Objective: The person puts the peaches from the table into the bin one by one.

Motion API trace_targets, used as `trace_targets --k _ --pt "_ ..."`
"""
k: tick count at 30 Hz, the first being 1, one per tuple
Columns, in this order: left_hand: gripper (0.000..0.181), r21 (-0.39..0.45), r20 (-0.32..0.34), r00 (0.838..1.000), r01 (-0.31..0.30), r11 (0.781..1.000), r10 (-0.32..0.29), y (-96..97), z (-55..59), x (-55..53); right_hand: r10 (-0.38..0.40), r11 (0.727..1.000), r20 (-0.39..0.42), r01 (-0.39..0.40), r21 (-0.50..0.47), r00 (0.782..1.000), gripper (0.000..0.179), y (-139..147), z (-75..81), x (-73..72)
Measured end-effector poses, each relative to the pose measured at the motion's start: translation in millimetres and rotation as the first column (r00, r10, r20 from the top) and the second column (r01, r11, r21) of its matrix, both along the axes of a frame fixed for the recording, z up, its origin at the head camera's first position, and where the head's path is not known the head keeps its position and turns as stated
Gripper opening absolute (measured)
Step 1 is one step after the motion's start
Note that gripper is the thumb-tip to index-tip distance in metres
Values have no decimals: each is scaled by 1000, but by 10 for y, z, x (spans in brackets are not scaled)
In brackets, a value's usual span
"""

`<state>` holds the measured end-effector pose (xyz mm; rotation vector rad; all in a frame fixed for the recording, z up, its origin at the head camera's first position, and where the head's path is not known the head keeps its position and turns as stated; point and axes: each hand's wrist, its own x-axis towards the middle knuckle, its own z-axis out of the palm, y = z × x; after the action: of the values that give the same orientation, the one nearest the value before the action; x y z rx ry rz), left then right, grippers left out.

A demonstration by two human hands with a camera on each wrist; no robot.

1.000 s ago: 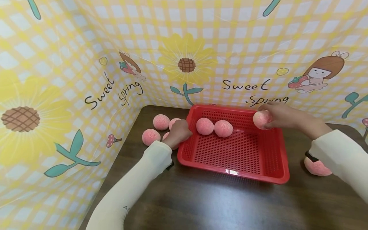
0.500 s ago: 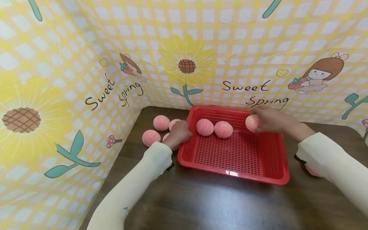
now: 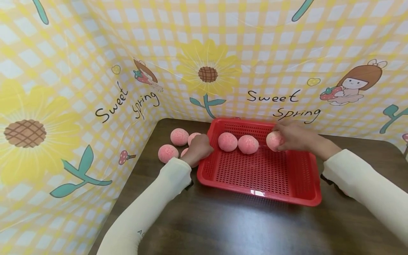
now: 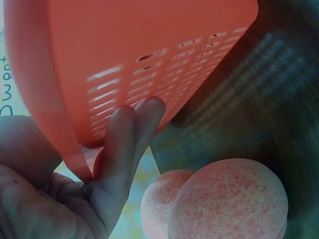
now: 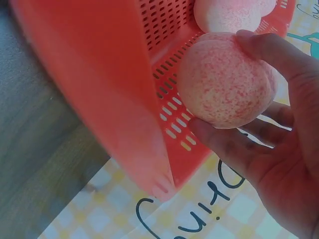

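A round, speckled peach (image 3: 273,142), paler than the others, is gripped in the right hand (image 3: 294,136) at the far side of the red perforated basket (image 3: 251,173); whether it touches the basket's floor is hard to tell. Two pink peaches (image 3: 227,142) sit inside, side by side. The left hand (image 3: 198,147) pinches the basket's left rim, four more pink peaches (image 3: 168,153) clustered just outside, two partly hidden.
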<state>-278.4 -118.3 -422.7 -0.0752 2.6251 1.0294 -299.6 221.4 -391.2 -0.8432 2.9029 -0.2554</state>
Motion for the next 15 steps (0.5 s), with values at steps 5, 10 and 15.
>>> trace_targets --k 5,10,15 --pt "10 -15 -14 1000 -5 1000 5 -16 7 0 11 999 76 -7 -49 997 55 -61 -21 -21" --pt "10 -13 -11 1000 4 1000 -4 -12 0 -8 51 996 103 -44 -73 993 58 -97 -97 -46" --pt "14 49 27 999 -25 998 24 -3 3 -8 63 994 106 -53 -92 992 56 -113 -158 -47"
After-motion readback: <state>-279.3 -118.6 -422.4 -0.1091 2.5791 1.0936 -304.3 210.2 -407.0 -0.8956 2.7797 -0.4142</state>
